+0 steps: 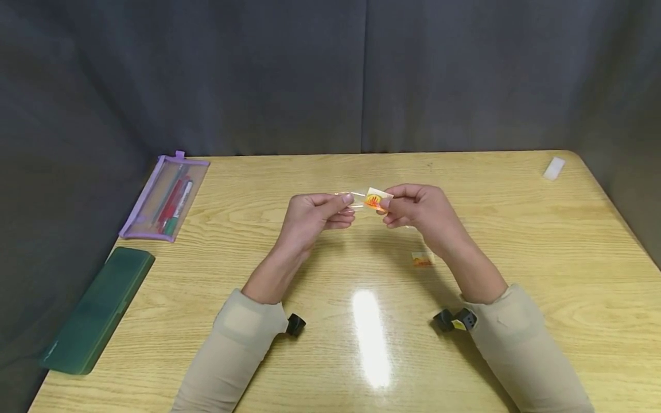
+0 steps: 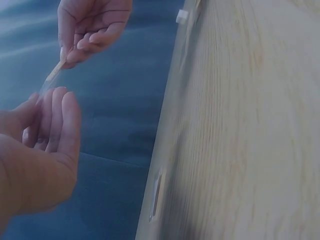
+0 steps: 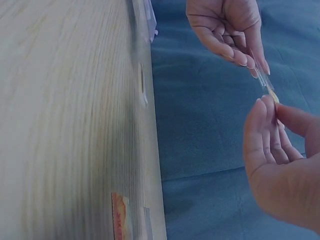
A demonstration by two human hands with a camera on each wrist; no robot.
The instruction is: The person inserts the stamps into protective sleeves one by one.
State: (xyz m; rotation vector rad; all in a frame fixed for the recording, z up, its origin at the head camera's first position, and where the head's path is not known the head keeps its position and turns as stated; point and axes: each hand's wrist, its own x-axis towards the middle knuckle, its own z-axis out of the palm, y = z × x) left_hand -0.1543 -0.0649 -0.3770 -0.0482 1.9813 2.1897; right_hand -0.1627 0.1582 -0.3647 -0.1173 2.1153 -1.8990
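My left hand pinches a strip of transparent plastic between thumb and fingers. Facing it, my right hand pinches a small flat piece with a yellow and red-orange print and a pale upper edge. The plastic spans the short gap between the two hands, meeting the printed piece; whether the two are joined I cannot tell. Both hands are held above the table, seen from the side in the wrist views. Under the right hand, a small orange-printed piece lies on the wood.
At the left of the wooden table lie a purple-edged mesh pouch with several pens in it and a dark green case. A small white block is at the back right corner. Dark curtains hang behind the table.
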